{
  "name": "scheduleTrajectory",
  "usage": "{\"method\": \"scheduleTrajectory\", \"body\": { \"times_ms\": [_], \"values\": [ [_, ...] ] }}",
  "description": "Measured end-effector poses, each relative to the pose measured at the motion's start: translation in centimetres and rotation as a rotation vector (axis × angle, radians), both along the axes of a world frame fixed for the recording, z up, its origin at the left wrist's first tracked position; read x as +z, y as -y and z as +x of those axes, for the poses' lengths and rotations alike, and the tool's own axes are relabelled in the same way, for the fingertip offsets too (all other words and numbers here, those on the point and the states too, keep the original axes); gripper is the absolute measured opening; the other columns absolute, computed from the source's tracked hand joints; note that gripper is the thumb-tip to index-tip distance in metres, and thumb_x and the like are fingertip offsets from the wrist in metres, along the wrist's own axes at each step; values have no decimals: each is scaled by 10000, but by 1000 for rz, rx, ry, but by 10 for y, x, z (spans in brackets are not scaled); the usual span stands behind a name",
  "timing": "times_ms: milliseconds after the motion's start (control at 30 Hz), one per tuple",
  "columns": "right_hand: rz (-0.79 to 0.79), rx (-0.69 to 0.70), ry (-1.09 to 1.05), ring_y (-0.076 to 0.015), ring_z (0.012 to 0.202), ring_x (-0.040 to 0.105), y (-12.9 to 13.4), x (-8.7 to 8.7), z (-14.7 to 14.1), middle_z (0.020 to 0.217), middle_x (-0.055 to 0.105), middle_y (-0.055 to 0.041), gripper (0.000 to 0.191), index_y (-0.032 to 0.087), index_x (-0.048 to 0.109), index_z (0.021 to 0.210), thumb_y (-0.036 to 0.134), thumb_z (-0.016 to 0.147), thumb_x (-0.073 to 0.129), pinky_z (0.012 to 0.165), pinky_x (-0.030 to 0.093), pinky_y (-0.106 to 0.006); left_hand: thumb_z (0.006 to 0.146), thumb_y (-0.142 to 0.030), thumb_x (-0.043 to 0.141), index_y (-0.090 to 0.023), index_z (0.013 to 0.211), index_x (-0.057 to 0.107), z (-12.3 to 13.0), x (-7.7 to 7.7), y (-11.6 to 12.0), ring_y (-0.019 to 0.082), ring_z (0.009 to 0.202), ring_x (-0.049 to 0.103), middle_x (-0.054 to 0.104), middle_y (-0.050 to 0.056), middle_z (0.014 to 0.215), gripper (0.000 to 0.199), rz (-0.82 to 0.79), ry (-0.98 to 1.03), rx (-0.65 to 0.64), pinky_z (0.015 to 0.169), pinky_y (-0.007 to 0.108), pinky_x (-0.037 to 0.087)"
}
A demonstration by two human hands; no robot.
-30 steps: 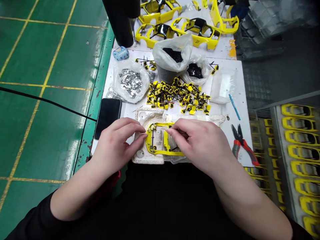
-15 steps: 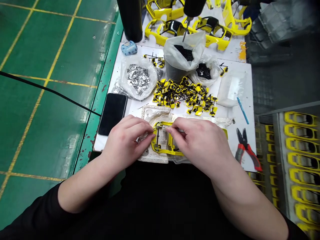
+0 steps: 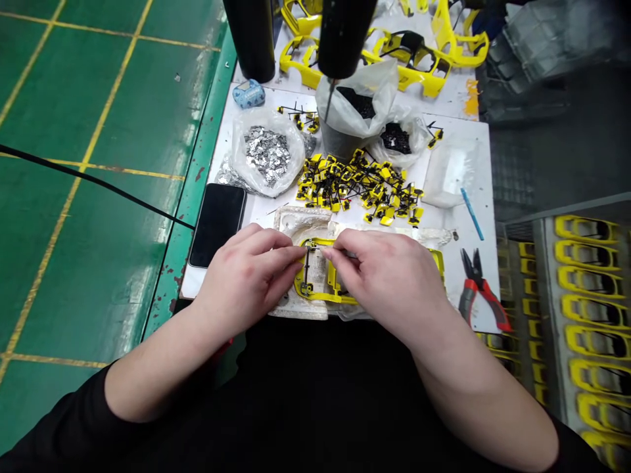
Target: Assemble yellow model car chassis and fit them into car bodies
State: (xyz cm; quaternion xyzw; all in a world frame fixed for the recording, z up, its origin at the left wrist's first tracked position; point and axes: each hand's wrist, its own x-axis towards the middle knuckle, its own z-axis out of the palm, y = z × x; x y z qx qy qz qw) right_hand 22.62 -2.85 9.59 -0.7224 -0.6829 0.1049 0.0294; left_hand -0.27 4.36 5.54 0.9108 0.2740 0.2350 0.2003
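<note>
A yellow plastic toy-car body shell (image 3: 320,297) lies in a worn pale holding block (image 3: 313,311) at the table's near edge. Across the shell's left end runs a thin dark bar (image 3: 307,266) with small metal bits at its ends. My left hand (image 3: 254,269) has its fingers together, their tips at the shell's upper left corner by the bar's end. From the right, my right hand (image 3: 389,272) pinches over the shell's opening, its fingertips close to the left ones. A tiny, thin piece seems to show at these fingertips, too small to name.
Beyond the block lie many small yellow-and-black parts (image 3: 359,184), a bag of metal plates (image 3: 269,154) and bags of black pieces (image 3: 359,102). A black power screwdriver (image 3: 342,39) hangs above. A phone (image 3: 217,223) lies left, red-handled pliers (image 3: 480,292) right. Yellow shells (image 3: 428,79) stand behind.
My left fingertips have shifted right, over the shell's upper left corner, nearer to my right fingertips. The hanging screwdriver has swung left and appears lower. The whole view has slid slightly.
</note>
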Motion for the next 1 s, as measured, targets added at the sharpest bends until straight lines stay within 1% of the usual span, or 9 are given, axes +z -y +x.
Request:
{"method": "scheduleTrajectory", "body": {
  "times_ms": [400, 500, 600, 667, 733, 800, 900, 933, 1000],
  "values": [
    [-36, -34, -20, -235, 790, 705, 3, 3, 5, 905, 812, -37, 291, 244, 733, 931, 445, 1114, 629, 662, 277, -374, 1061, -299, 742, -226, 1208, 834, 2, 8, -3, 251, 917, 682, 833, 81, 1124, 188, 95, -109, -29, 808, 420, 579],
    [-19, -63, -71, -238, 794, 711, 11, 4, 17, 897, 805, -30, 298, 241, 734, 907, 448, 1103, 650, 685, 344, -364, 1060, -305, 737, -213, 1193, 833, 2, 9, -3, 252, 899, 677, 831, 79, 1117, 188, 125, -140, -37, 794, 432, 572],
    [35, -113, -208, -222, 776, 721, 27, 7, 38, 886, 812, -18, 274, 254, 794, 935, 454, 1086, 682, 724, 433, -354, 1063, -312, 729, -200, 1170, 835, 3, 10, -4, 255, 882, 683, 831, 74, 1107, 188, 168, -166, -44, 785, 450, 556],
    [62, -175, -325, -220, 783, 744, 43, 10, 56, 920, 832, -17, 253, 275, 832, 978, 476, 1067, 707, 739, 482, -354, 1069, -323, 720, -204, 1159, 835, 4, 10, -4, 254, 877, 695, 834, 70, 1097, 189, 188, -182, -46, 774, 452, 537],
    [80, -294, -394, -245, 801, 766, 62, 12, 73, 950, 845, -35, 264, 289, 851, 996, 531, 1028, 748, 740, 519, -376, 1077, -333, 710, -213, 1143, 836, 5, 10, -5, 249, 870, 707, 837, 67, 1081, 186, 195, -191, -42, 756, 444, 516],
    [102, -490, -414, -273, 811, 766, 83, 14, 89, 966, 848, -63, 265, 317, 855, 1006, 571, 992, 784, 723, 540, -410, 1083, -338, 702, -221, 1134, 837, 6, 11, -6, 243, 859, 713, 838, 65, 1061, 186, 192, -197, -39, 744, 435, 504],
    [144, -774, -466, -289, 912, 779, 109, 10, 110, 1103, 850, -90, 184, 411, 830, 1103, 555, 991, 800, 762, 568, -434, 1089, -328, 693, -223, 1152, 834, 6, 15, -5, 246, 878, 728, 836, 72, 1069, 187, 151, -190, -46, 768, 429, 528],
    [142, -808, -439, -295, 974, 787, 116, 7, 116, 1167, 844, -99, 183, 423, 820, 1142, 529, 993, 802, 805, 578, -436, 1091, -321, 688, -223, 1166, 832, 5, 16, -5, 249, 892, 734, 835, 76, 1079, 189, 127, -181, -48, 785, 426, 544],
    [117, -733, -299, -335, 1125, 782, 129, -3, 126, 1281, 818, -145, 247, 370, 816, 1235, 480, 1020, 762, 926, 585, -456, 1093, -313, 680, -228, 1188, 826, 4, 18, -5, 258, 929, 748, 833, 78, 1096, 193, 74, -158, -50, 825, 422, 577]
  ]
}}
